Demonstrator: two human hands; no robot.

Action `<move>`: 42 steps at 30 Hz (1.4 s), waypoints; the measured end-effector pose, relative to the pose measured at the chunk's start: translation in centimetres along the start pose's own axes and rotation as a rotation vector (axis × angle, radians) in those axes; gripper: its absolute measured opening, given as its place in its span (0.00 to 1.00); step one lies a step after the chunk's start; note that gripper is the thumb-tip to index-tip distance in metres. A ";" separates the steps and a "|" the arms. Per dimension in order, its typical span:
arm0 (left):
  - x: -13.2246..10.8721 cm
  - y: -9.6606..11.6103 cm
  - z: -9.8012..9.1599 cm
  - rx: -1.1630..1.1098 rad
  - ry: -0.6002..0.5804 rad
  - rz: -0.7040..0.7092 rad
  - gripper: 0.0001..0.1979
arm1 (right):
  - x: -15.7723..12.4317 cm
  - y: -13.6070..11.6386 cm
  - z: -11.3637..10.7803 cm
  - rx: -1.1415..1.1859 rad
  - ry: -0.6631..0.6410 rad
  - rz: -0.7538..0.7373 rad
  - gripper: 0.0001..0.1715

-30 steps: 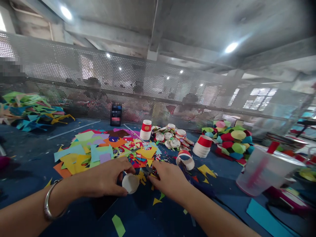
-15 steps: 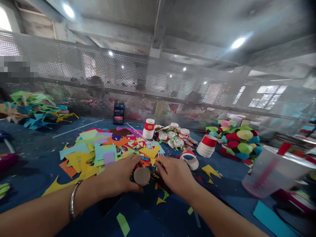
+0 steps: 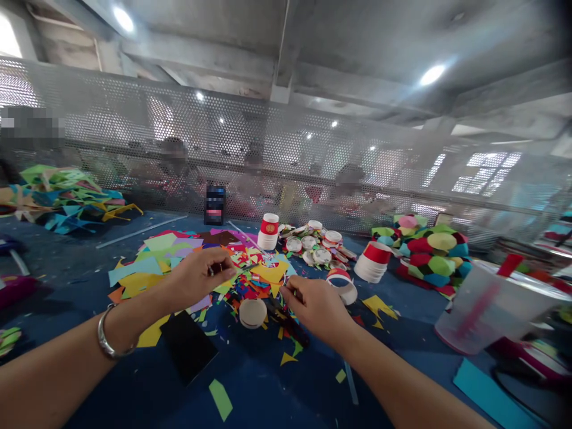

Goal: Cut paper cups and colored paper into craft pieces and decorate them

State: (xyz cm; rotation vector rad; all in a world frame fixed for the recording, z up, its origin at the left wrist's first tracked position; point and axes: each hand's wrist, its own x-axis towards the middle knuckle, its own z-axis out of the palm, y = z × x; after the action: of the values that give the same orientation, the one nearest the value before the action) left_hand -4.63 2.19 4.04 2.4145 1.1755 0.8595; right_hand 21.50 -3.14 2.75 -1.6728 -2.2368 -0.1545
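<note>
My left hand [image 3: 199, 277], a silver bangle on its wrist, hovers over the coloured paper pieces [image 3: 147, 256]. Its fingers are loosely bent, with a gap between thumb and fingers, and I see nothing in them. A round pale disc or lid [image 3: 252, 313] lies on the blue table between my hands, touched by neither. Near a yellow paper scrap [image 3: 270, 273], my right hand [image 3: 315, 307] is closed with the fingertips together. Whatever it may hold is hidden. Below its fingers lies a dark, slim tool [image 3: 292, 326], partly covered.
A paper cup stack [image 3: 268, 232] stands behind the scraps, beside a pile of round white-rimmed pieces [image 3: 319, 250]. Rightward are another cup stack [image 3: 373, 262], a cut cup ring [image 3: 343, 287], colourful paper balls [image 3: 435, 253] and a clear plastic cup [image 3: 482, 310]. A black card [image 3: 188, 345] lies front left.
My left hand has let go of the round disc and moved up and left over the paper. The disc now lies on the table. My right hand has hardly moved.
</note>
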 end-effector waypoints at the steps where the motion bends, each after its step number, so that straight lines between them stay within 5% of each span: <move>1: 0.1 -0.4 -0.3 0.038 0.031 -0.003 0.14 | 0.0 0.1 0.0 0.006 0.000 0.000 0.18; 10: 1.1 -3.9 -1.0 0.199 0.044 -0.032 0.18 | 0.1 0.3 0.4 0.054 -0.015 -0.021 0.16; 17: 0.5 -2.2 0.9 -0.013 -0.188 0.004 0.13 | 0.0 0.2 0.4 0.110 -0.081 -0.034 0.15; 30: 0.3 -0.4 3.6 0.153 -0.246 0.024 0.12 | -0.1 0.1 1.1 0.152 -0.233 -0.072 0.06; 42: 0.9 -0.7 4.3 -0.048 -0.091 -0.061 0.06 | -0.1 -0.2 1.3 0.109 -0.270 0.002 0.04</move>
State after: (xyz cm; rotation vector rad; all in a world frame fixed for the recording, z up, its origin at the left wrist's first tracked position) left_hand -1.80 3.23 0.72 2.3406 1.1754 0.7426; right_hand 21.07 -2.87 1.51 -1.7238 -2.3860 0.2032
